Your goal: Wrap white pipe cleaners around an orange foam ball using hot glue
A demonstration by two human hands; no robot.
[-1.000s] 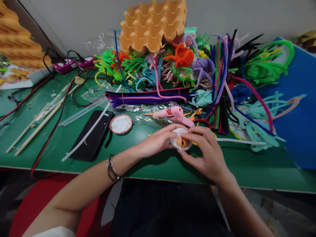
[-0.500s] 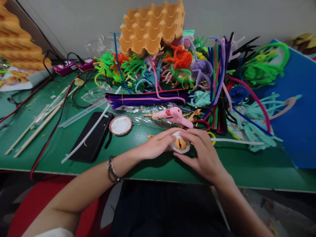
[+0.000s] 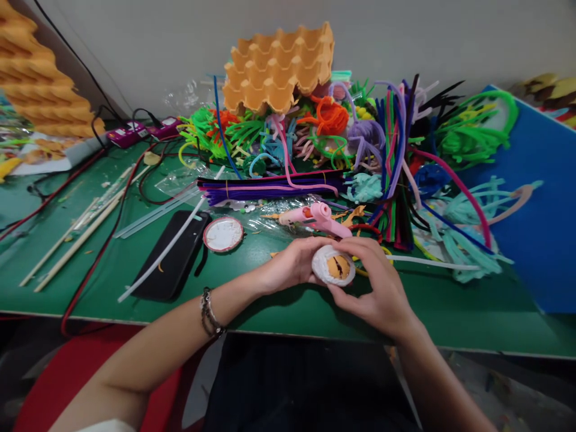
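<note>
Head view: we pinch a white shell between both hands just above the desk, seemingly pressing in its orange filling; next likely needs the glue gun.

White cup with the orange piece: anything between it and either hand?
No. The left hand and right hand both grip the white cup directly, fingers on its rim; nothing visible lies between.

Both hands meet at centre, forearms converging from the lower corners.
I see my left hand curled with fingers closed in a grip, a bracelet on its wrist; my right hand cups opposite, fingers bent and thumb forward.
</note>
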